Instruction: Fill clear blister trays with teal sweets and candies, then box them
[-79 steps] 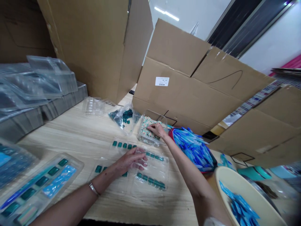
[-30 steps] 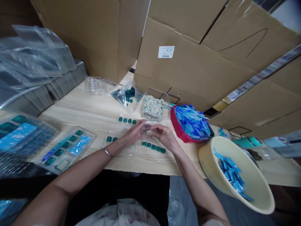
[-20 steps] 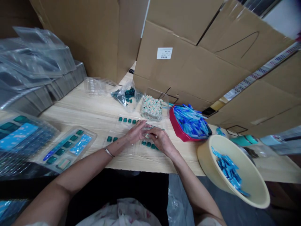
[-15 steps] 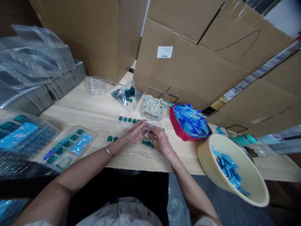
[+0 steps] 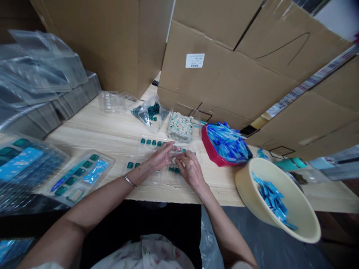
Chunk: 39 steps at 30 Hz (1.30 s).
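Small pale speckled chip being pinched between curled fingertips of left hand and right hand, low over clear plastic blister tray on pale wooden table; chip's long axis and pointing direction too small to tell. Teal square tiles being held in tray, just far of hands. Clear plastic box of cream-green chips standing beyond; red tub of blue strips to right.
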{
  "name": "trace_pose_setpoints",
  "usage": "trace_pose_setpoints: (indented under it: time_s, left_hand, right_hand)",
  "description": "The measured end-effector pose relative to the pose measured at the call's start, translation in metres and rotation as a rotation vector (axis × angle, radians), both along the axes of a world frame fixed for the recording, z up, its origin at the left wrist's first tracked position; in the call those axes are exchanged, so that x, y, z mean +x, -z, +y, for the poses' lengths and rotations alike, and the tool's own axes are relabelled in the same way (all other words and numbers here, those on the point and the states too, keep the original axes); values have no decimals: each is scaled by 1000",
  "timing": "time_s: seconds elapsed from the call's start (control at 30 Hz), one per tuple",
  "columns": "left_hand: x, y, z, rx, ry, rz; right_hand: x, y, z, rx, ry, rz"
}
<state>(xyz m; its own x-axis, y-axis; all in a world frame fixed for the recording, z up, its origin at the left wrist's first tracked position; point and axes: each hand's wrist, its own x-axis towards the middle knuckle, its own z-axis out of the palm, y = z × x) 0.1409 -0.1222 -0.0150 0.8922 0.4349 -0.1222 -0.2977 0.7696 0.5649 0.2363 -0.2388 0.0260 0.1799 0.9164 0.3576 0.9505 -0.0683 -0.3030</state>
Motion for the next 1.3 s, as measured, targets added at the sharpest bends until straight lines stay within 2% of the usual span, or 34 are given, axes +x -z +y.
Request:
trace_pose_setpoints:
  time_s: [0.1,0.27,0.43,0.63,0.77,1.0,1.13,1.3]
  left_hand:
    - [0,0,-1,14,6,-1]
    - [1,3,1,18,17,-2]
    - [2,5,3,32,32,-23]
    - [1,5,1,38,22,6]
    - [2,8,0,36,49,-25]
    - [2,9,1,23,62,-66]
    - [0,5,-1,27,70,-45]
    - [-1,2,-4,29,82,-44]
  right_hand:
    - [2,-2,2,-27,0,-26]
    - [10,-2,1,11,-56,51]
    - [9,-4,1,-38,-103,-15]
    - [11,-19,10,-223,-323,-197]
    - [19,-29,11,-279,-451,-163]
    - [20,-28,6,-207,-393,-106]
    - [22,-27,13,-247,-491,-170]
    - [31,-36,17,-330,-599,-185]
